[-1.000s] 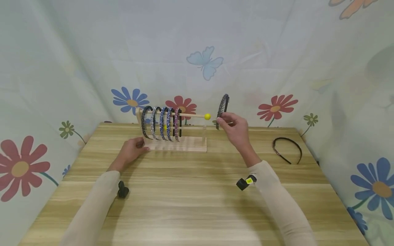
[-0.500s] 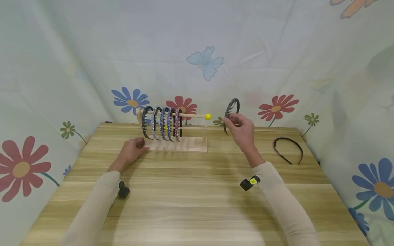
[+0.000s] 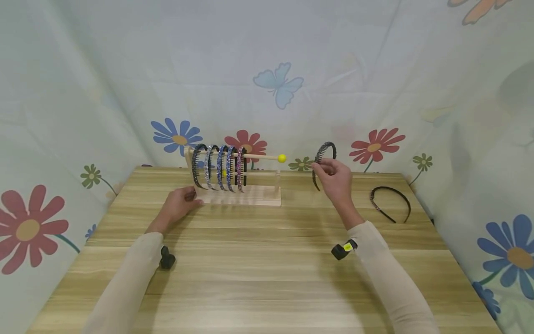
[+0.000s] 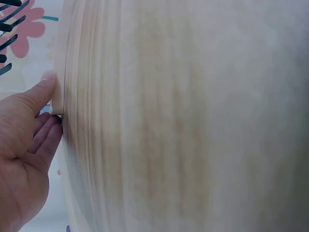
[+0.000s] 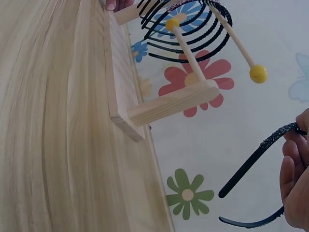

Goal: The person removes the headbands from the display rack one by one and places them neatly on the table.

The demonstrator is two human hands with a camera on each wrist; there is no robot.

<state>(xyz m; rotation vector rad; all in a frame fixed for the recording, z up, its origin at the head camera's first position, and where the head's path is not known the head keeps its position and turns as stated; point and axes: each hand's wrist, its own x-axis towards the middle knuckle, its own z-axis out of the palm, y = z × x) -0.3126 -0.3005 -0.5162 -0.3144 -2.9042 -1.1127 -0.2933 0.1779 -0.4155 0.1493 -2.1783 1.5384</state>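
Note:
My right hand [image 3: 337, 180] pinches a black toothed headband [image 3: 321, 153] in the air, right of the wooden headband stand [image 3: 246, 197]. Dark sparkly stones coat its upper part, and both open ends show in the right wrist view. My left hand [image 3: 177, 205] holds the left end of the stand's base, the thumb [image 4: 41, 94] on its edge and the fingers against its end. Several glittery headbands [image 3: 219, 168] in black, silver, blue and pink hang side by side on the stand's upper rod, toward its left end.
A yellow ball [image 3: 282, 158] caps the upper rod's right end; a second yellow ball [image 5: 172, 24] tips a lower rod. Another black headband [image 3: 392, 189] with a jewelled side lies on the wooden table [image 3: 258, 278] at right. A flowered cloth [image 3: 200, 83] hangs behind.
My right hand has moved right and slightly down, carrying the headband away from the rod's ball end. The headband has turned, showing more of its curve. My left hand stays put.

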